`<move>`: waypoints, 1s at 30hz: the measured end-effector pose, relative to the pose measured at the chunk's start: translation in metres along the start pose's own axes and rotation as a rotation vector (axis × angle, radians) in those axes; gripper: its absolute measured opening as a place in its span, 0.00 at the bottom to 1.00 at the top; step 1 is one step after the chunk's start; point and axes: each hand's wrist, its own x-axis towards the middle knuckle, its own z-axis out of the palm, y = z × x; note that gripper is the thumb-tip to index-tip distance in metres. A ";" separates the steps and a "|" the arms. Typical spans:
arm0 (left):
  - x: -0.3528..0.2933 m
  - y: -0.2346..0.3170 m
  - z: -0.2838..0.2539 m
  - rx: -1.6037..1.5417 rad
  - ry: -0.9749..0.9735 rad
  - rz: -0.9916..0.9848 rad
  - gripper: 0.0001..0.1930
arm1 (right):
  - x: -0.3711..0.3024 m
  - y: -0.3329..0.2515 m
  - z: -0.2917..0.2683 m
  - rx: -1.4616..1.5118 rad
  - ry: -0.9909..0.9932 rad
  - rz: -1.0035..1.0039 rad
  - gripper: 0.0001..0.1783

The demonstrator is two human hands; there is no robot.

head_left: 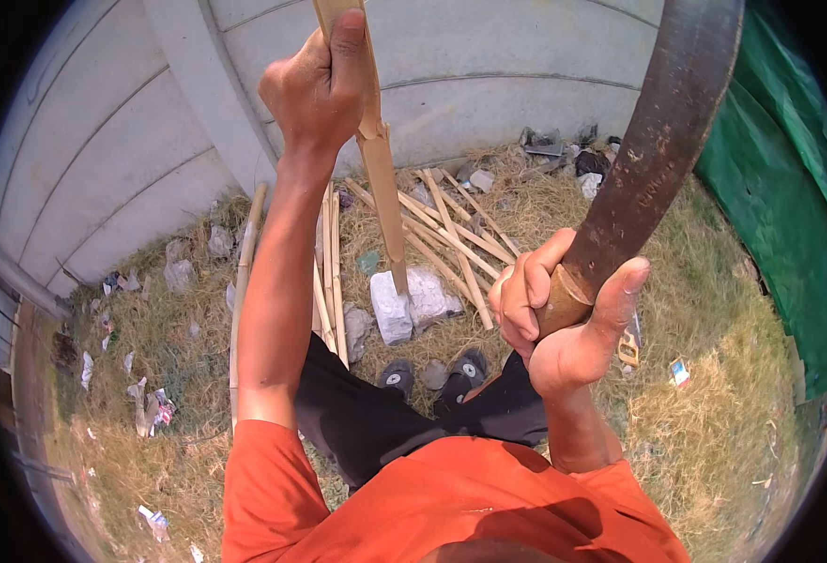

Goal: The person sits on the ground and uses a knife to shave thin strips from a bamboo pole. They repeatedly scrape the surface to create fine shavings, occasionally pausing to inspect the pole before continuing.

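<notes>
Here, label by label, the moment over the stone block.

Left grip: the left hand (318, 89) is closed tight round the upper part of a bamboo stake (382, 178), thumb laid along it, nothing else in the fist.

Right grip: the right hand (564, 319) is wrapped shut on the wooden handle (558, 302) of a long curved blade (662, 131), thumb pressed up against the ferrule end; the dark, rusty blade rises up and to the right of the stake.

Stake: held nearly upright, its lower end standing on the pale stone block (404, 305), directly below the left hand and to the left of the right hand.

Stake and blade: well apart; the blade is raised beside the stake, not touching it.

Doing it well: in my judgement the stake should stay planted firmly on the block, the left hand kept high and clear of the blade's path, and the edge brought down along the grain, away from the fist.

Beyond the block: a scatter of split bamboo strips (451, 235) lies on dry grass (714, 310) just behind it, with a long pole (243, 281) to its left.

Near the block: two dark shoes (432, 373) stand just in front.

Farther off: a grey concrete wall (489, 66) behind the block, a green tarpaulin (780, 206) well to its right, litter to its left.
</notes>
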 end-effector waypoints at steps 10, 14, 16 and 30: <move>0.003 -0.016 -0.013 -0.030 -0.013 -0.086 0.26 | -0.010 0.058 -0.025 -0.099 0.064 0.667 0.35; -0.001 -0.027 -0.021 -0.047 0.013 -0.114 0.26 | 0.002 0.022 -0.004 -0.026 -0.029 0.204 0.35; -0.002 -0.025 -0.014 -0.042 0.002 -0.120 0.27 | 0.000 0.038 0.006 -0.017 -0.068 0.090 0.36; 0.002 -0.046 -0.062 -0.603 -0.211 -0.205 0.26 | -0.020 0.105 -0.013 -0.117 -0.036 0.565 0.35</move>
